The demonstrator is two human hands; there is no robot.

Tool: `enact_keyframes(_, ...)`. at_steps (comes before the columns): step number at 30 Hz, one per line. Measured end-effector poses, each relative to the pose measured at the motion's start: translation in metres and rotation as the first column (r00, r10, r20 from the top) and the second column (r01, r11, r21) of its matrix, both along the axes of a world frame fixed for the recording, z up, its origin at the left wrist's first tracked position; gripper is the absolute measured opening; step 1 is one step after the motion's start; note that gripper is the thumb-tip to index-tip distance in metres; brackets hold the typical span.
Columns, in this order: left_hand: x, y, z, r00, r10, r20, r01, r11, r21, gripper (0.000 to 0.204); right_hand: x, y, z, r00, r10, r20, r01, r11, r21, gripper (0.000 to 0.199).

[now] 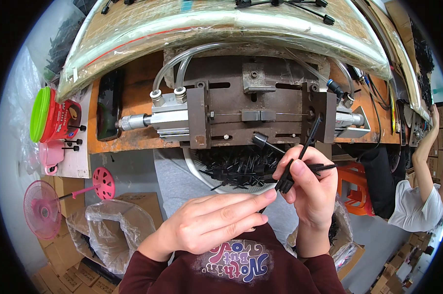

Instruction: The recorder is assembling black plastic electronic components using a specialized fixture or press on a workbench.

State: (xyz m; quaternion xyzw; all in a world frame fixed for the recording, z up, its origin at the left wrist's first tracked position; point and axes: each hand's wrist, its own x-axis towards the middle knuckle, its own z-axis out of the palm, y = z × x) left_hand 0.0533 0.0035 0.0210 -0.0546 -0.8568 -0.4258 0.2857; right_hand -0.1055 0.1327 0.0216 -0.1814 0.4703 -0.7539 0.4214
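So a small bunch of black plastic parts point(299, 169) is held up in the right hand point(310, 188), with the fingers clamped around it; one long toothed strip is seen sticking up from the grip toward the metal press fixture point(253, 110), and another bit pokes out sideways to the right. The left hand point(209, 223) is kept just below and to the left, fingers drawn together, with the index fingertip laid right against the lower end of the same black bunch, so it's pinched from both sides.

Right behind the hands, a white basin point(194, 166) heaped with more loose black pieces is parked on the lap, under the edge of the orange worktop point(133, 98). The fixture is bolted onto that worktop, with a silver air cylinder point(167, 117) and clear hoses on its left side. A dark phone point(108, 105) is laid flat on the worktop further left.

Off to the far left, a red tub with a green lid point(50, 115), a pink mug point(50, 154) and a pink desk fan point(45, 208) are spotted. An orange stool point(356, 188) and another person in a white shirt point(419, 203) are seen on the right.
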Motion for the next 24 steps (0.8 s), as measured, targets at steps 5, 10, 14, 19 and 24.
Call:
enact_keyframes(5, 0.002, 0.002, 0.000, 1.000, 0.003, 0.009, -0.003, 1.000, -0.003, 0.030, 0.005, 0.000, 0.001, 1.000, -0.016, 0.001, 0.016, 1.000, 0.002, 0.012)
enact_keyframes(10, 0.003, 0.004, -0.004, 1.000, -0.001, 0.003, 0.001, 1.000, 0.012, 0.031, 0.006, 0.002, -0.002, 1.000, -0.009, 0.000, 0.009, 1.000, -0.008, 0.013)
enact_keyframes(14, 0.004, 0.005, -0.005, 1.000, -0.001, 0.006, 0.001, 1.000, 0.030, 0.031, 0.007, 0.004, -0.003, 1.000, 0.003, 0.009, -0.003, 1.000, -0.015, 0.014)
enact_keyframes(19, 0.005, 0.006, -0.008, 1.000, 0.003, 0.002, -0.003, 1.000, 0.026, 0.030, 0.010, 0.003, -0.002, 1.000, -0.022, -0.006, 0.022, 1.000, 0.010, 0.015)
enact_keyframes(24, 0.006, 0.007, -0.009, 1.000, 0.005, -0.003, -0.005, 1.000, 0.025, 0.030, 0.011, 0.005, -0.003, 1.000, -0.017, -0.007, 0.017, 1.000, 0.005, 0.015)
